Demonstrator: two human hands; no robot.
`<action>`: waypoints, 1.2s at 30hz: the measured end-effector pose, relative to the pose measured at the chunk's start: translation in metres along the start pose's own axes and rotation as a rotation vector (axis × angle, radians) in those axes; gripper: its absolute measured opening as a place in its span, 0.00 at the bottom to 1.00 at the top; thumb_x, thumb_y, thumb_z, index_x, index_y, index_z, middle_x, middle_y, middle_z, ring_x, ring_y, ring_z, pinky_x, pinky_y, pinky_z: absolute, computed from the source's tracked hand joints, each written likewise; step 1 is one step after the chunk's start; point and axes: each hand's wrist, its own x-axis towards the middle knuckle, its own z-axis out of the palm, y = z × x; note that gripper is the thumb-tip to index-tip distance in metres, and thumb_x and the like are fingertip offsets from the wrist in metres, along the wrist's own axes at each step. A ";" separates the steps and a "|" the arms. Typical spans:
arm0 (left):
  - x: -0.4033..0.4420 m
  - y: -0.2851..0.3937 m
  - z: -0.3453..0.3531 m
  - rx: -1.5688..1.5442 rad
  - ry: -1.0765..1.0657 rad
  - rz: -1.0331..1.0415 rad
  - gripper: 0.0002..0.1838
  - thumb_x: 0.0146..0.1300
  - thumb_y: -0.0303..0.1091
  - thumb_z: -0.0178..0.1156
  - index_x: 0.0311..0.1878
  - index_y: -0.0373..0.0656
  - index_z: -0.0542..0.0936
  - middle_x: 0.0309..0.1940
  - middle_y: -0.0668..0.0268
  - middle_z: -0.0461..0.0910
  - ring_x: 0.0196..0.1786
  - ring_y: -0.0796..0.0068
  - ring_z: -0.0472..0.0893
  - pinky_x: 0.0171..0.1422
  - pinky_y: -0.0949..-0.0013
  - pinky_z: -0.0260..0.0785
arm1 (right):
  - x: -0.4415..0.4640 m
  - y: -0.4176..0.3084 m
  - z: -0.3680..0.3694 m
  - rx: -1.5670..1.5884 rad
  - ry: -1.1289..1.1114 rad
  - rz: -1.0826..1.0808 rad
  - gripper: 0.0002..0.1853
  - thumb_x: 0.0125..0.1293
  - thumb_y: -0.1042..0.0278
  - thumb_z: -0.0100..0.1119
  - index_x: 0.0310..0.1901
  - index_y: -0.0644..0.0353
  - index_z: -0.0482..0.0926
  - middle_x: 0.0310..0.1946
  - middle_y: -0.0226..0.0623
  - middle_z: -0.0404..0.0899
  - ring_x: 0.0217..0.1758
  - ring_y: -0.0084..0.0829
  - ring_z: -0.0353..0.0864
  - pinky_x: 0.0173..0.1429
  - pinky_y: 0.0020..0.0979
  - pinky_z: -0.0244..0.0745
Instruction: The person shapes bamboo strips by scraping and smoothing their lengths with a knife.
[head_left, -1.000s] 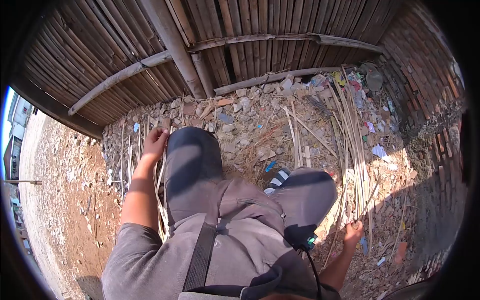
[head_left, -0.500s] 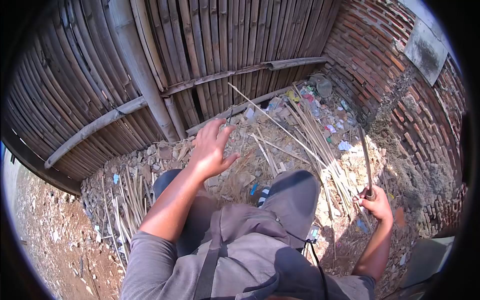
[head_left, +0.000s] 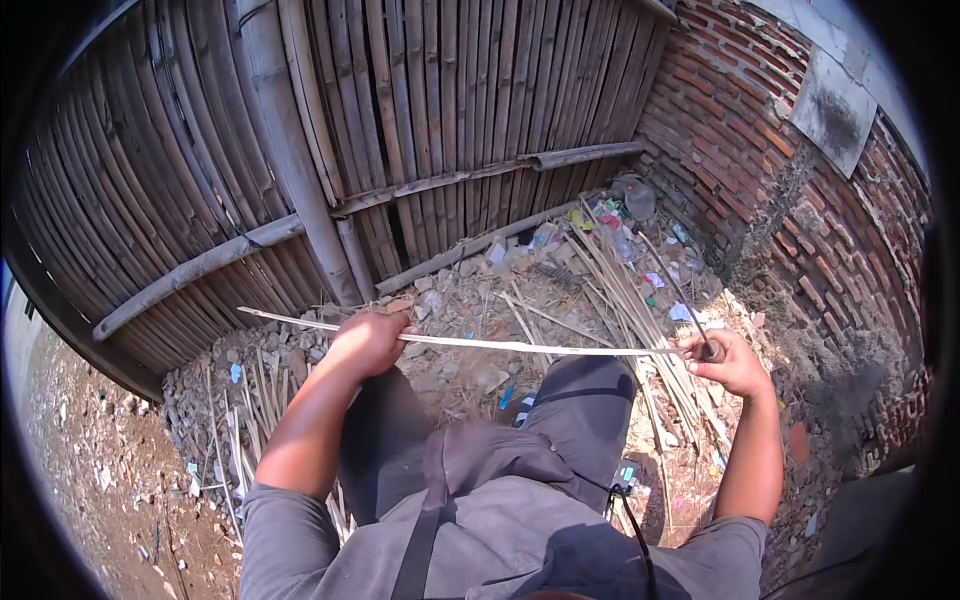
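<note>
A long, pale bamboo strip (head_left: 530,348) stretches almost level across in front of my knees. My left hand (head_left: 368,342) is closed around it toward its left part, with the tip sticking out beyond my fist. At the strip's right end, my right hand (head_left: 735,362) pinches it while also gripping the handle of a knife (head_left: 683,296). The knife's long, thin, dark blade points up and away from me, tilted left.
Split bamboo strips lie in a pile (head_left: 622,300) ahead to the right and another bundle (head_left: 262,400) at my left. Rubble and litter cover the ground. A bamboo wall (head_left: 460,100) stands ahead, meeting a brick wall (head_left: 720,130) on the right.
My left hand has gone from open and raised to closed on the strip, lower and further left. The strip has swung from slanting away to nearly level. The knife blade has tilted left.
</note>
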 end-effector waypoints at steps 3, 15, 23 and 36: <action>-0.003 0.003 -0.006 -0.026 0.060 -0.189 0.17 0.72 0.49 0.62 0.50 0.45 0.85 0.40 0.47 0.88 0.48 0.39 0.86 0.53 0.43 0.77 | 0.033 -0.006 -0.002 0.002 0.278 -0.058 0.18 0.63 0.74 0.76 0.53 0.62 0.84 0.41 0.29 0.86 0.45 0.19 0.83 0.50 0.25 0.78; 0.076 -0.006 0.095 -0.032 0.294 -0.280 0.24 0.78 0.56 0.55 0.44 0.41 0.82 0.35 0.42 0.86 0.42 0.36 0.86 0.47 0.37 0.77 | 0.223 -0.026 0.200 -0.282 0.153 -0.216 0.24 0.61 0.47 0.75 0.50 0.58 0.85 0.37 0.49 0.89 0.44 0.53 0.88 0.51 0.48 0.81; 0.085 -0.003 0.083 -0.068 0.307 -0.263 0.22 0.77 0.52 0.59 0.41 0.39 0.81 0.28 0.43 0.84 0.35 0.36 0.85 0.42 0.39 0.76 | 0.264 0.017 0.229 -0.524 -0.117 -0.115 0.27 0.62 0.46 0.75 0.56 0.55 0.85 0.46 0.52 0.88 0.53 0.56 0.87 0.58 0.51 0.81; 0.064 0.009 0.078 -0.109 0.251 -0.255 0.25 0.70 0.58 0.64 0.40 0.40 0.83 0.31 0.48 0.86 0.39 0.41 0.87 0.45 0.43 0.78 | 0.269 0.039 0.244 -0.414 -0.121 -0.170 0.26 0.60 0.52 0.75 0.57 0.54 0.86 0.48 0.56 0.88 0.56 0.56 0.86 0.63 0.46 0.81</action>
